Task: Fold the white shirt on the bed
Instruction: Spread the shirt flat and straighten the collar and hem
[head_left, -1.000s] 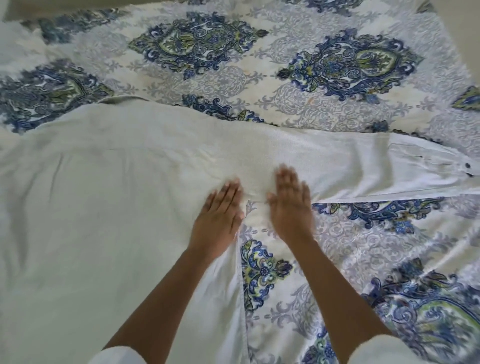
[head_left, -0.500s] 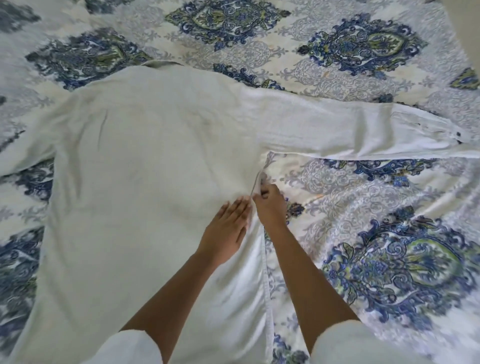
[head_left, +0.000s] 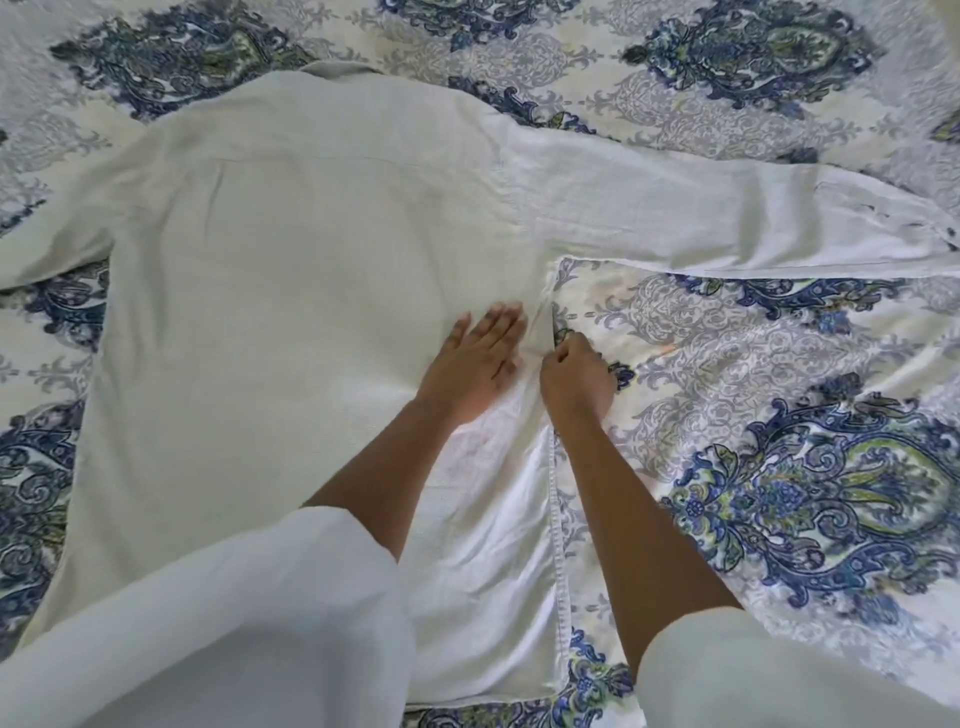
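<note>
The white shirt (head_left: 291, 291) lies spread flat on the bed, back side up, collar at the far edge. Its right sleeve (head_left: 727, 223) stretches out to the right with the cuff at the frame edge; the left sleeve runs off to the left. My left hand (head_left: 478, 358) lies flat on the shirt's body, fingers straight, close to the right side seam. Beside it, my right hand (head_left: 574, 376) has its fingers curled and pinches the shirt's right side edge below the armpit.
The bed is covered with a white bedspread (head_left: 779, 415) with blue and green ornamental print, which shows on all sides of the shirt. My own white sleeves fill the bottom of the view.
Both hands moved from the armpit down along the shirt's side. My right hand went from flat to pinching the side edge. The view pulled back, showing more of the shirt.
</note>
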